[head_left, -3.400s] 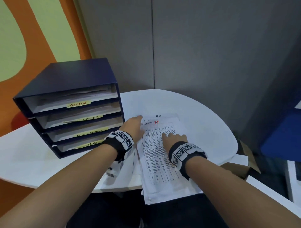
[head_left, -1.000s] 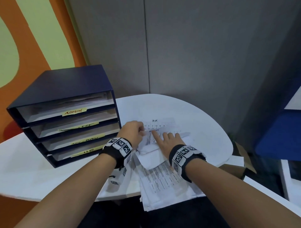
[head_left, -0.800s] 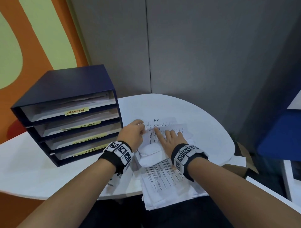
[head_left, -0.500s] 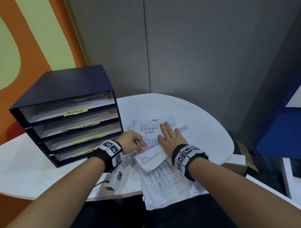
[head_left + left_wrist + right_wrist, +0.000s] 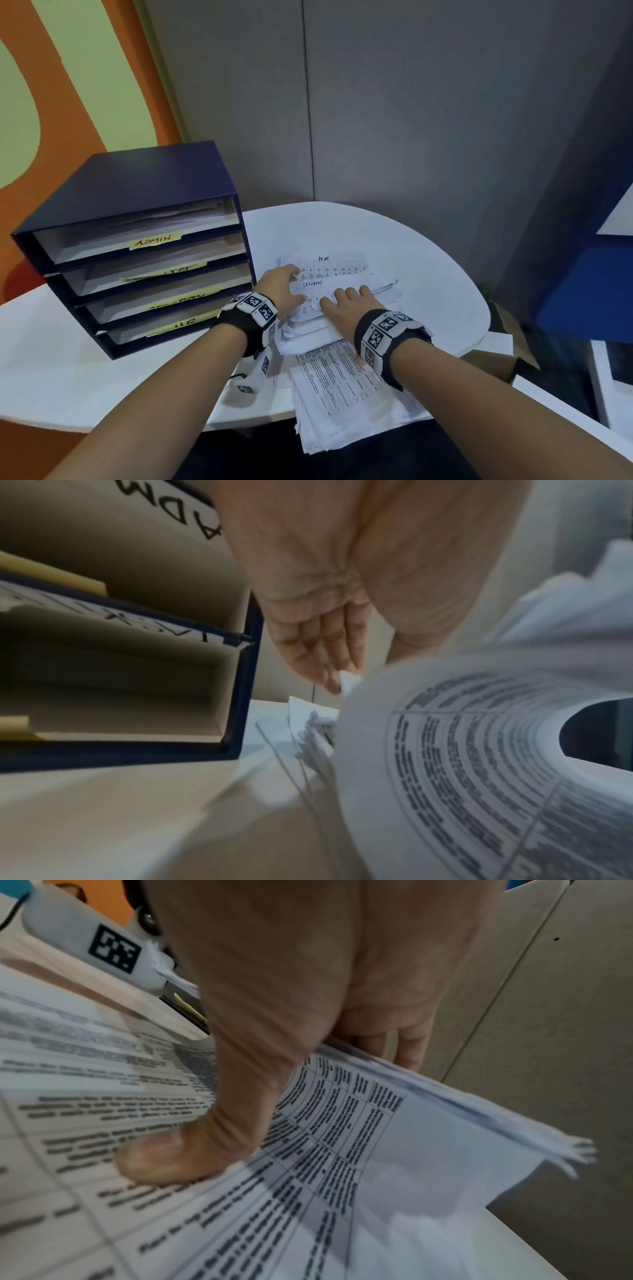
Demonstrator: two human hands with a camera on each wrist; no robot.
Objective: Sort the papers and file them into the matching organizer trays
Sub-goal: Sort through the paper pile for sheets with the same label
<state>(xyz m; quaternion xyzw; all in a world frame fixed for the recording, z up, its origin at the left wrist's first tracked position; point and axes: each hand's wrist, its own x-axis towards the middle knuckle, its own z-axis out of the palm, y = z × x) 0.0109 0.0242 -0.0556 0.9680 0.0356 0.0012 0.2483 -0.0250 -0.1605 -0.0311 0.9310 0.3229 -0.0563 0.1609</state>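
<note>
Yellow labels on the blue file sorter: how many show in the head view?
4, one per shelf of the blue file sorter: ADMIN label on top, ICT label below, third label half hidden, HR label lowest.

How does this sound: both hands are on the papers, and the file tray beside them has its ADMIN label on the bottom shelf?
No: the head view shows the file tray with its ADMIN label on the top shelf. The left hand and right hand are on the papers.

Black wristbands point(image 5: 237, 325), white square-coded marker blocks point(image 5: 259, 306); bare forearms point(image 5: 154, 397).
</note>
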